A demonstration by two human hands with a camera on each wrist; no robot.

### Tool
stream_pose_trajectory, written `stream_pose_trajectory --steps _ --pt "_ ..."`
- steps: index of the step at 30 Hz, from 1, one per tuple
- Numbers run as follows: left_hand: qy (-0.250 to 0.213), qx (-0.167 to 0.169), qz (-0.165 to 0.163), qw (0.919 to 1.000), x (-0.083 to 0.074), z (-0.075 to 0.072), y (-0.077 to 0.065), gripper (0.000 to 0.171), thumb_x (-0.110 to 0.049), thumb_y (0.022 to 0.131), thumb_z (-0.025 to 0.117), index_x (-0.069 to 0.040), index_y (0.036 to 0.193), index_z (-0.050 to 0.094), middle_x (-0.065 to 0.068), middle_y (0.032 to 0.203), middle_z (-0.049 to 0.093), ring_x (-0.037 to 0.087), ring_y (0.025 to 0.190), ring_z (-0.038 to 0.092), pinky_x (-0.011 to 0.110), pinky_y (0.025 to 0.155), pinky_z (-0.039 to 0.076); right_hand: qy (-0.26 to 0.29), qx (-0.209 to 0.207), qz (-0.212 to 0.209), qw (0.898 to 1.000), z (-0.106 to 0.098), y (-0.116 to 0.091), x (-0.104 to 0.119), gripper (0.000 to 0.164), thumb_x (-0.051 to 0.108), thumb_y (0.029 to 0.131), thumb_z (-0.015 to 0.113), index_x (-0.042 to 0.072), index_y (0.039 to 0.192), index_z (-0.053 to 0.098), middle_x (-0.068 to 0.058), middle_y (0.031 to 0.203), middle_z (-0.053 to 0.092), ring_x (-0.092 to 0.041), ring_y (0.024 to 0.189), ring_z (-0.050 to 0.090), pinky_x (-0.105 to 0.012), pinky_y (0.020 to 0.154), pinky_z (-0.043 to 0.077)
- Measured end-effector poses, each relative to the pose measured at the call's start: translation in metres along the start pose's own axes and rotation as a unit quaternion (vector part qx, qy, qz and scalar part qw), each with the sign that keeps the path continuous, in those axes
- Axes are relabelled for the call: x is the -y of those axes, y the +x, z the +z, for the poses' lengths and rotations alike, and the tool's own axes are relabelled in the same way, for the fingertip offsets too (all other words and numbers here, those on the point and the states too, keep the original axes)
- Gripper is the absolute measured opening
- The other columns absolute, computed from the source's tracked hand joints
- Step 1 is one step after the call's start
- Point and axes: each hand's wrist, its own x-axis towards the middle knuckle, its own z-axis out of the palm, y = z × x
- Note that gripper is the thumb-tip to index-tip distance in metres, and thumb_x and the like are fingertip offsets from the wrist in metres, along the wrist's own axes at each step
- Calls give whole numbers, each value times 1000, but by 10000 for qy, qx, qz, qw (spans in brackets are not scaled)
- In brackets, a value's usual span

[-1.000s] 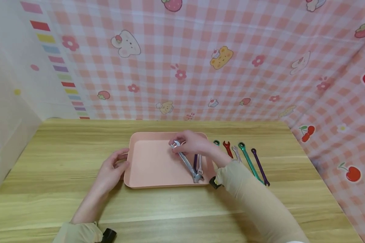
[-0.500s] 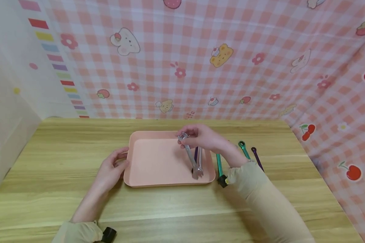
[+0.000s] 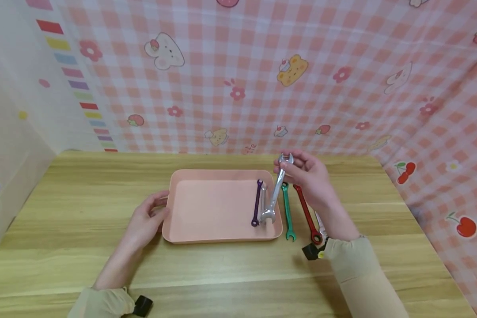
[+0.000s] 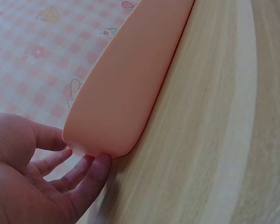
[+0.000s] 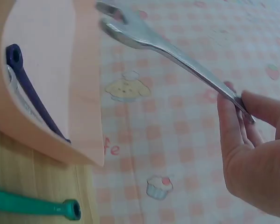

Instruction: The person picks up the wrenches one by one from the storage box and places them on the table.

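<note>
My right hand pinches a silver double open-end wrench near its upper end between thumb and fingers. The wrench slants down to the left, and its lower end overlaps the right side of a pink tray in the head view. Inside the tray, by that side, lie a purple wrench and a smaller silver wrench. At the tray's left end, my left hand touches the outer wall. The left wrist view shows its fingertips against the tray's corner, the fingers loosely bent.
Right of the tray, a green wrench and a red wrench lie on the wooden table. Another silver wrench is partly hidden by my right wrist. A checked pink cloth hangs behind the table.
My right hand has carried the silver double open-end wrench rightward, from above the tray to its right edge, tilting it the other way. The left hand and tray have stayed put.
</note>
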Motion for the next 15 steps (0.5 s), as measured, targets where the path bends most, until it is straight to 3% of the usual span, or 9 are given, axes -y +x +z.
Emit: stream_pose_trajectory --steps 6,10,15 --pt "13 -16 10 10000 0 0 0 54 -10 108 50 -6 161 38 27 158 47 22 122 62 18 79 57 805 -794 -326 9931 -15 -22 -4 29 -4 103 58 22 106 72 9 94 80 -6 87 78 -26 84 65" --pt "83 -45 6 10000 2 0 0 54 -11 108 51 -7 161 38 27 158 48 18 120 62 18 79 57 936 -949 -524 9897 -24 -30 -5 30 -4 103 58 21 106 74 7 94 81 -6 85 78 -26 82 65" --pt "65 -35 15 10000 1 -1 0 54 -10 108 51 -7 161 38 26 158 48 12 113 62 19 78 57 1107 -1033 -845 9849 -42 -40 -1 25 -5 103 58 13 107 74 4 94 82 -8 84 79 -25 80 65"
